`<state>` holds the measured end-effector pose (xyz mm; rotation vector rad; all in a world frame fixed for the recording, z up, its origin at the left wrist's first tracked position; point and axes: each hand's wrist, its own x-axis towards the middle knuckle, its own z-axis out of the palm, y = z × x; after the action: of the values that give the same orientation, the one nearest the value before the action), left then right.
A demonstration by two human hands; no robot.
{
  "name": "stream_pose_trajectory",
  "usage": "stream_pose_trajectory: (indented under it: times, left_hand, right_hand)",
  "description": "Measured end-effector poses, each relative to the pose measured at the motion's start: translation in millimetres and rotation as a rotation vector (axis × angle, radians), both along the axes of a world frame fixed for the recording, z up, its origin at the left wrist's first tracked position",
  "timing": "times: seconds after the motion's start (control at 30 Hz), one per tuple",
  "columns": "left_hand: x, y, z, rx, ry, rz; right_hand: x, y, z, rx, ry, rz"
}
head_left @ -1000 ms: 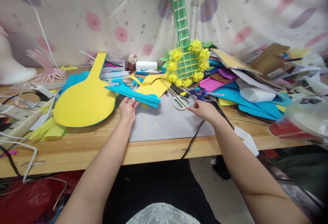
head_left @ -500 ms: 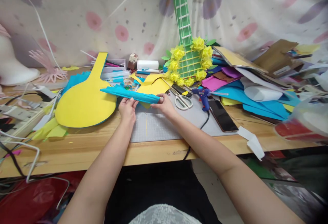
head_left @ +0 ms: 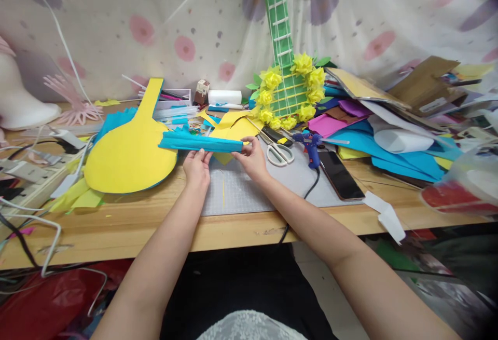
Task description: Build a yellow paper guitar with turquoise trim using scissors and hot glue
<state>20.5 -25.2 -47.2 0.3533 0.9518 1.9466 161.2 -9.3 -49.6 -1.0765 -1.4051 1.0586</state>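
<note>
A folded strip of blue crepe paper (head_left: 202,144) is stretched level between my hands, above the grey cutting mat (head_left: 249,194). My left hand (head_left: 197,166) pinches its lower edge near the middle, fingers closed. At the strip's right end, my right hand (head_left: 252,158) has thumb and fingers closed round the tip. The strip's left end overlaps the view of a yellow guitar-shaped cutout (head_left: 130,161) with a blue edge. Just beyond the strip lie yellow paper pieces (head_left: 235,126).
Scissors (head_left: 280,154), a blue glue gun (head_left: 310,148) with a black cord and a phone (head_left: 340,176) lie to the right. A green paper guitar (head_left: 283,44) with yellow flowers stands behind. Coloured sheets (head_left: 400,148) pile up at right; a power strip (head_left: 35,184) lies left.
The blue crepe strip has turned to lie more level and its front face shows wider. My right hand's fingers have shifted at its end; my left hand has moved slightly right.
</note>
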Motion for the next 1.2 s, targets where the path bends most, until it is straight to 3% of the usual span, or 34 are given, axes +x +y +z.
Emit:
stream_pose_trajectory:
  times: [0.6,0.87,1.2]
  left_hand:
    - [2,-1,2.7,-0.007,0.008,0.002]
    - [3,-1,-0.6,0.009,0.024,-0.037]
    - [-12,2,9.4,0.042,0.011,-0.048]
  right_hand:
    - [9,8,-7.6,-0.060,-0.130,0.072]
    - [7,11,-11.9,-0.060,-0.051,0.098]
    - [22,6,-0.2,-0.131,0.004,0.105]
